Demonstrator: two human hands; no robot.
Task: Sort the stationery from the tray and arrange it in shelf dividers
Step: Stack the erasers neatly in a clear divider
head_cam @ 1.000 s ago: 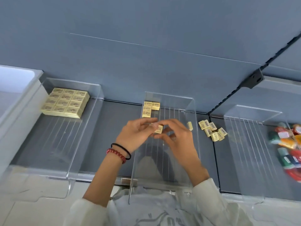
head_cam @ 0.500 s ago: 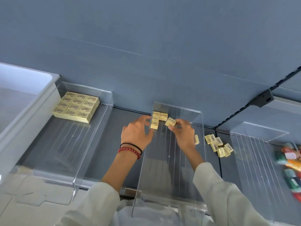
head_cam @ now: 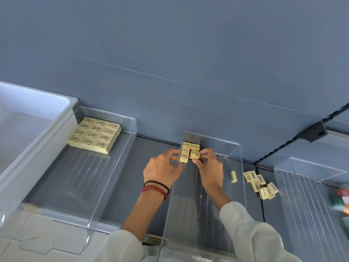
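Note:
Small yellow erasers (head_cam: 187,149) lie in rows at the back of the middle clear divider (head_cam: 238,167). My right hand (head_cam: 208,169) is inside that divider and pinches one eraser (head_cam: 194,154) tilted against the row. My left hand (head_cam: 163,168) is outside the divider's left wall, fingertips by the lower-left eraser; whether it touches one I cannot tell. One loose eraser (head_cam: 233,176) stands on edge by the right wall. A pile of several erasers (head_cam: 261,185) lies on the shelf right of the divider.
The left clear divider (head_cam: 105,178) holds a neat block of larger yellow erasers (head_cam: 95,134). A white bin (head_cam: 28,133) stands at far left. The right divider (head_cam: 306,190) holds blurred colourful items (head_cam: 341,201). A black bracket (head_cam: 313,132) sits on the blue back wall.
Both hands moved from mid-divider to its back. My right hand carried the eraser up to the row; the left hand went to the row's left side.

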